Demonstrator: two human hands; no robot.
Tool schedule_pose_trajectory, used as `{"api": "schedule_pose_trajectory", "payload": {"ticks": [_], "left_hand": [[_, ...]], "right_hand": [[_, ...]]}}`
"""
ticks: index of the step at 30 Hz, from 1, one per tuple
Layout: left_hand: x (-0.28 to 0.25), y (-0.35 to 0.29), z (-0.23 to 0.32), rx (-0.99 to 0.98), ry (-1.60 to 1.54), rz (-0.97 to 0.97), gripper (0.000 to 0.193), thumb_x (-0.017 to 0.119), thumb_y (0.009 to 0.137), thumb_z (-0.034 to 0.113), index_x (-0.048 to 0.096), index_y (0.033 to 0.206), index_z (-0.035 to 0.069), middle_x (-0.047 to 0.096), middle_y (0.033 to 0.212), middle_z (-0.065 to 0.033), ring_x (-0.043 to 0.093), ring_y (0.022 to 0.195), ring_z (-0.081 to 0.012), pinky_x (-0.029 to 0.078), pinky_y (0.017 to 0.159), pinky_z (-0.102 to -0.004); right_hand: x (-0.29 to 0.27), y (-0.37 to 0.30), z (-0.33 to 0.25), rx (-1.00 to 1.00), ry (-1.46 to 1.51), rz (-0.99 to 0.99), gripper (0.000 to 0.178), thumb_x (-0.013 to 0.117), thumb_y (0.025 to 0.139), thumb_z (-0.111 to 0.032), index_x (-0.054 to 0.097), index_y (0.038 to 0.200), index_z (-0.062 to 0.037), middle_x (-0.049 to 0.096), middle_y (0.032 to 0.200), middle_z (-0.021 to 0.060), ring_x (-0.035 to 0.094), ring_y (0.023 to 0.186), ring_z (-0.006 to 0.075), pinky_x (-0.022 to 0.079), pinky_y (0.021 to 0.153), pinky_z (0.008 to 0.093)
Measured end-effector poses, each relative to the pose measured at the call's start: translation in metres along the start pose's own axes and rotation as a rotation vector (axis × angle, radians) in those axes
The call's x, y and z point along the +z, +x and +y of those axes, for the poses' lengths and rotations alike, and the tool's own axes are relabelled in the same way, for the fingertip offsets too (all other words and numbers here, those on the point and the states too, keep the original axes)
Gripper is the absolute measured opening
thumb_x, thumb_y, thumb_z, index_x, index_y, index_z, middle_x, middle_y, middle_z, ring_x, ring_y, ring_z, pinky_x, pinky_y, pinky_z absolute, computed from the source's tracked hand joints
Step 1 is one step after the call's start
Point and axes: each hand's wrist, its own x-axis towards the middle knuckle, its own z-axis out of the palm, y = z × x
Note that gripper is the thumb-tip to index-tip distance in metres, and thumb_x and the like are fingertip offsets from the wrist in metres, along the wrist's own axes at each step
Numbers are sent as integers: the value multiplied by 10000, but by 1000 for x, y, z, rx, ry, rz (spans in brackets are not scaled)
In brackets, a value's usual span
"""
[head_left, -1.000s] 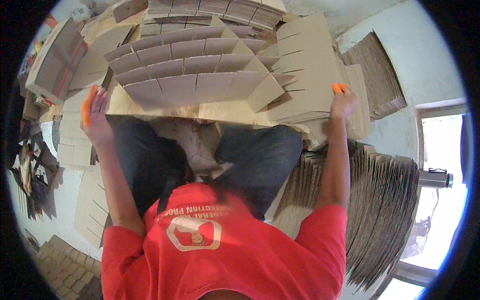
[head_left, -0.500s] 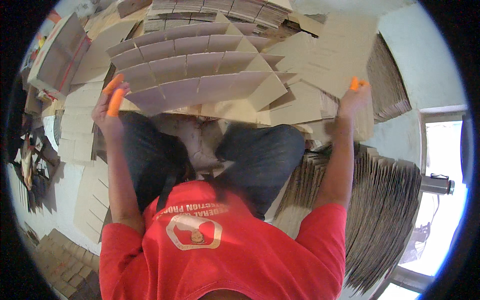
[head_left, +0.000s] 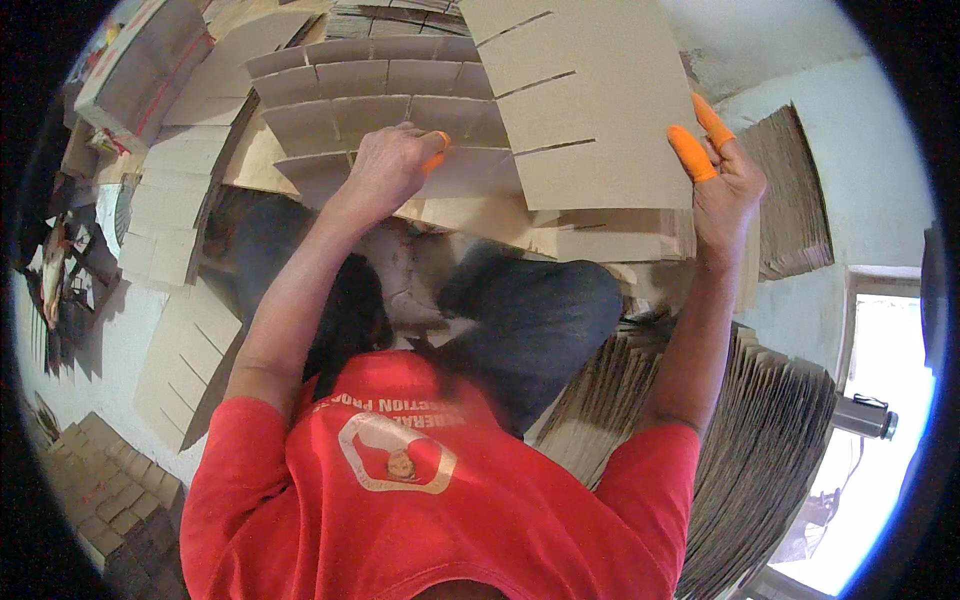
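Note:
My right hand (head_left: 728, 185) grips the right edge of a flat brown cardboard sheet (head_left: 590, 105) with several slots cut in from its left side. The sheet tilts over the right part of a cardboard divider grid (head_left: 365, 118), hiding its right end. That grid is made of upright strips standing in rows on a wooden board. My left hand (head_left: 392, 172) is closed in front of the grid's nearest strip; whether anything is pinched in it is hidden. Orange covers sit on fingers of both hands.
Slotted cardboard pieces lie at the left (head_left: 185, 365). A large fanned stack of cardboard (head_left: 740, 440) stands at the right, with another stack (head_left: 795, 195) against the wall. A cardboard box (head_left: 145, 75) is at the far left. My bent legs (head_left: 540, 300) are below the board.
My right hand has brought the sheet leftward over the grid, and its slots now show. My left hand has moved from the grid's left end rightward to its front middle.

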Motion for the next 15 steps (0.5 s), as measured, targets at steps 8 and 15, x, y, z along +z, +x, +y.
{"api": "schedule_pose_trajectory", "payload": {"ticks": [8, 15], "left_hand": [[12, 5, -2, 61, -77, 178, 54, 636, 771, 117, 656, 815, 95, 626, 688, -150, 635, 708, -340, 477, 559, -462], [12, 11, -7, -15, -21, 53, 140, 694, 797, 180, 702, 926, 124, 676, 809, -122, 650, 765, -332, 523, 633, -438]], "right_hand": [[13, 15, 5, -72, 35, -23, 425, 769, 795, -92, 670, 1208, -69, 637, 845, -31, 515, 724, 24, 424, 648, 171], [8, 24, 4, -71, 0, -78, 426, 761, 806, -99, 661, 1219, -70, 703, 957, 20, 592, 788, 47, 484, 706, 208]]}}
